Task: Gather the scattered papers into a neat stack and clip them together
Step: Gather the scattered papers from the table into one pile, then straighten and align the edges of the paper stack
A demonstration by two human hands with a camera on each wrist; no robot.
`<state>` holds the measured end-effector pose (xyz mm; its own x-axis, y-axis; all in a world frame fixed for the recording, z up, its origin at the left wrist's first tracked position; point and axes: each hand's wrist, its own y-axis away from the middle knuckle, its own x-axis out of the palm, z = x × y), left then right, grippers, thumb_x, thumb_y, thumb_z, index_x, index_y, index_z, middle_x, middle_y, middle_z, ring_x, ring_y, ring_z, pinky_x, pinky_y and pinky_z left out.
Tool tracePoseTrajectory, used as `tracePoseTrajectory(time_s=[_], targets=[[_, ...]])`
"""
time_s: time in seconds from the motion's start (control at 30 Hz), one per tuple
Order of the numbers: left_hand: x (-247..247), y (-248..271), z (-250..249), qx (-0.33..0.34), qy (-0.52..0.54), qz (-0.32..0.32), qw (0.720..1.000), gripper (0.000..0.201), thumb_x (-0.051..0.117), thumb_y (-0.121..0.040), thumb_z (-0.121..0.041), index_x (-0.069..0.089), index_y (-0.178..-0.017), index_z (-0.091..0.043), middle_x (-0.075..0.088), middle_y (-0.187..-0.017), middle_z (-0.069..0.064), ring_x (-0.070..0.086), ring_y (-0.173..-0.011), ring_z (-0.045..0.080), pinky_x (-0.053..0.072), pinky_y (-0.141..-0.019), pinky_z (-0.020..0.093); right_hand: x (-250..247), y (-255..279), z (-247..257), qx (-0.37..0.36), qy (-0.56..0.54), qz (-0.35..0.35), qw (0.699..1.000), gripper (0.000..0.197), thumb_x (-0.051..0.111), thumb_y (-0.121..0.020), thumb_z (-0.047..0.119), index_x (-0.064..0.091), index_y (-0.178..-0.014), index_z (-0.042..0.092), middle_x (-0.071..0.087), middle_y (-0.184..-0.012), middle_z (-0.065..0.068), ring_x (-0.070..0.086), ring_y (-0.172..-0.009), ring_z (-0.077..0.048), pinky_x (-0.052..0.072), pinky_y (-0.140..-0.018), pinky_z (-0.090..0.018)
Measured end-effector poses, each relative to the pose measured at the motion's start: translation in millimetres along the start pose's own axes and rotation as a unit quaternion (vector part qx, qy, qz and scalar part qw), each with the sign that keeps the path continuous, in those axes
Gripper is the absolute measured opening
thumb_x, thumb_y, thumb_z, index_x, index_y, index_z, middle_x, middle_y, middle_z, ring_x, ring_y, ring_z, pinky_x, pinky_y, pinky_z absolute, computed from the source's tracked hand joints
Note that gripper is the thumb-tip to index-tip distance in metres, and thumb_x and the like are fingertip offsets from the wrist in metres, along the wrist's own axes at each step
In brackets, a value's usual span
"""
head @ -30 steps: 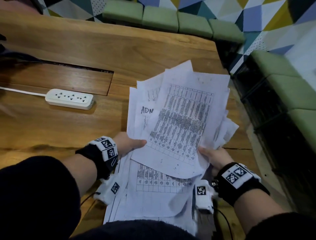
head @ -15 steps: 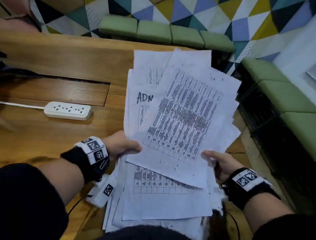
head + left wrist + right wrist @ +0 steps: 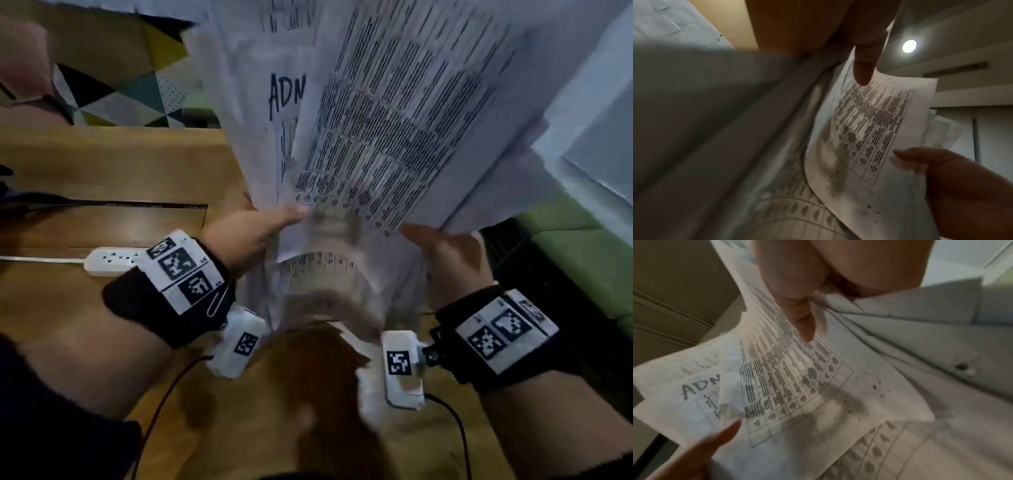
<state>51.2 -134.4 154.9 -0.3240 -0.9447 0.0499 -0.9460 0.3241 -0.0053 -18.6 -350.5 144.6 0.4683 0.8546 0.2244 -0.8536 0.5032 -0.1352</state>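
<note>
Above a wooden table (image 3: 113,161), left hand (image 3: 246,233) and right hand (image 3: 448,260) are each pinching the upright, uneven papers (image 3: 394,113) at their lower edges.

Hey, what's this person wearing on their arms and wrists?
Dark sleeves pushed up on both forearms. Each wrist carries a black band with white panels of black square tracking markers. A white camera box with its own marker hangs under each wrist, trailing a thin black cable. A metal paper clip is hooked on the left band.
</note>
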Motion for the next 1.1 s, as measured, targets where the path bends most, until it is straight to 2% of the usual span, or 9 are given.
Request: tracePoseTrajectory(time_s=[0.13, 0.23, 0.37, 0.43, 0.53, 0.7, 0.93, 1.0, 1.1], targets=[[15.7, 1.2, 7.8, 0.032, -0.005, -0.028, 0.999, 0.031, 0.07, -0.078, -0.012, 0.061, -0.107, -0.018, 0.067, -0.108, 0.0, 0.065, -0.101, 0.017, 0.051, -0.088, 0.03, 12.7, 10.1, -19.5, 0.044, 0.063, -0.09, 0.993, 0.008, 0.075, -0.074, 0.01, 0.072, -0.073, 0.018, 0.066, -0.052, 0.021, 0.064, -0.059, -0.003, 0.046, -0.062, -0.028], [16.9, 3.8, 16.5, 0.022, -0.031, -0.104, 0.994, 0.015, 0.064, -0.083, -0.006, 0.059, -0.08, -0.02, 0.062, -0.084, -0.001, 0.063, -0.075, 0.009, 0.049, -0.077, 0.032, 10.1, 18.0, -27.7, 0.087, 0.084, -0.12, 0.985, 0.025, 0.066, -0.085, 0.016, 0.062, -0.106, 0.003, 0.071, -0.074, 0.008, 0.065, -0.061, -0.007, 0.048, -0.053, -0.019], [-4.2, 12.3, 12.4, 0.054, 0.018, -0.055, 0.997, 0.02, 0.074, -0.071, -0.001, 0.071, -0.083, -0.017, 0.074, -0.089, 0.007, 0.07, -0.084, 0.02, 0.055, -0.077, 0.034, -25.7, 29.1, -11.6, 0.157, 0.104, -0.073, 0.979, 0.01, 0.065, -0.084, 0.017, 0.066, -0.081, 0.007, 0.067, -0.058, 0.006, 0.059, -0.048, -0.002, 0.047, -0.057, -0.021], [-11.4, 16.6, 8.0, 0.077, 0.065, -0.02, 0.995, 0.03, 0.071, -0.066, 0.005, 0.068, -0.09, -0.013, 0.076, -0.08, -0.002, 0.072, -0.078, 0.014, 0.056, -0.064, 0.023, -45.0, 31.3, -4.7, 0.164, 0.083, 0.004, 0.983, 0.01, 0.076, -0.07, 0.02, 0.068, -0.071, 0.014, 0.07, -0.06, 0.004, 0.065, -0.05, -0.002, 0.053, -0.07, -0.03], [-7.9, 17.2, 10.8, 0.072, 0.033, 0.022, 0.997, 0.03, 0.081, -0.058, -0.004, 0.071, -0.083, -0.017, 0.076, -0.077, -0.008, 0.072, -0.075, 0.009, 0.054, -0.062, 0.016, -54.7, 28.2, -5.9, 0.148, -0.005, 0.043, 0.988, 0.079, 0.093, -0.023, 0.036, 0.065, -0.091, 0.008, 0.075, -0.074, -0.002, 0.071, -0.064, -0.015, 0.057, -0.058, -0.028], [23.6, 6.3, 26.0, 0.035, -0.122, -0.048, 0.991, 0.014, 0.07, -0.077, -0.005, 0.065, -0.068, -0.014, 0.069, -0.062, -0.005, 0.065, -0.065, 0.016, 0.054, -0.061, 0.023, -17.9, 17.9, -22.3, 0.139, 0.048, -0.096, 0.984, 0.033, 0.063, -0.079, -0.008, 0.059, -0.111, 0.001, 0.067, -0.075, -0.005, 0.064, -0.063, -0.022, 0.056, -0.063, -0.034], [11.3, 18.2, 33.9, 0.025, 0.029, -0.036, 0.999, 0.028, 0.074, -0.069, -0.005, 0.067, -0.096, -0.005, 0.075, -0.088, 0.007, 0.071, -0.086, 0.022, 0.057, -0.075, 0.031, -22.3, 25.9, -28.6, 0.092, 0.084, -0.152, 0.981, 0.021, 0.062, -0.082, -0.002, 0.06, -0.076, 0.019, 0.064, -0.074, -0.001, 0.061, -0.065, -0.02, 0.055, -0.062, -0.029], [5.5, 23.0, 43.1, -0.05, 0.04, 0.024, 0.998, 0.042, 0.078, -0.064, -0.009, 0.064, -0.103, -0.005, 0.074, -0.096, 0.01, 0.07, -0.091, 0.021, 0.056, -0.074, 0.023, -26.7, 29.3, -29.0, 0.101, 0.067, -0.145, 0.982, 0.012, 0.064, -0.081, 0.0, 0.064, -0.084, 0.011, 0.066, -0.076, -0.007, 0.063, -0.07, -0.028, 0.056, -0.073, -0.038], [3.5, 29.2, 49.3, -0.169, 0.019, 0.054, 0.984, 0.011, 0.059, -0.084, 0.001, 0.057, -0.086, -0.009, 0.062, -0.088, 0.008, 0.059, -0.079, 0.016, 0.052, -0.071, 0.014, -31.1, 35.2, -29.3, 0.107, 0.026, -0.099, 0.989, 0.011, 0.064, -0.081, -0.004, 0.063, -0.09, 0.002, 0.07, -0.074, -0.011, 0.065, -0.07, -0.029, 0.058, -0.07, -0.04]])
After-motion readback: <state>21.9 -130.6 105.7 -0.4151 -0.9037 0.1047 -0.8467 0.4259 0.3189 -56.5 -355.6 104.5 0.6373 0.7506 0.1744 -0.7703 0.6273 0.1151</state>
